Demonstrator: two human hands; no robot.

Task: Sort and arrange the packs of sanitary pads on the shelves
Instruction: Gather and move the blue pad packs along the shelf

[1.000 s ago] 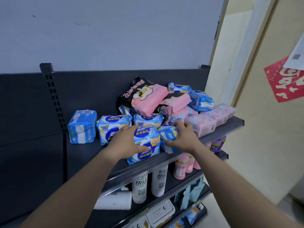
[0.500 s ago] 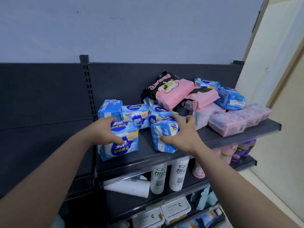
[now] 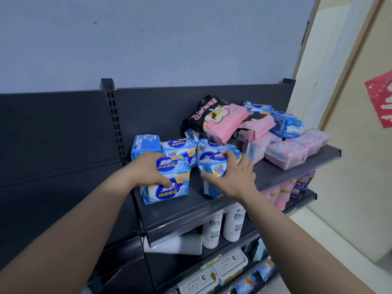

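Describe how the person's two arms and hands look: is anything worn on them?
Both arms are bare up to the frame edge: no sleeves show. The left hand and right hand wear no gloves, and no rings, watch or bracelet can be seen. Fingernails look short and unpainted.

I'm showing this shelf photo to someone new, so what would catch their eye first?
Probably the two hands at the front of the top shelf: the left hand grips a blue-and-white pad pack, the right hand another blue pack beside it. Next, the untidy heap behind to the right, topped by a black-and-pink pack lying tilted on other packs.
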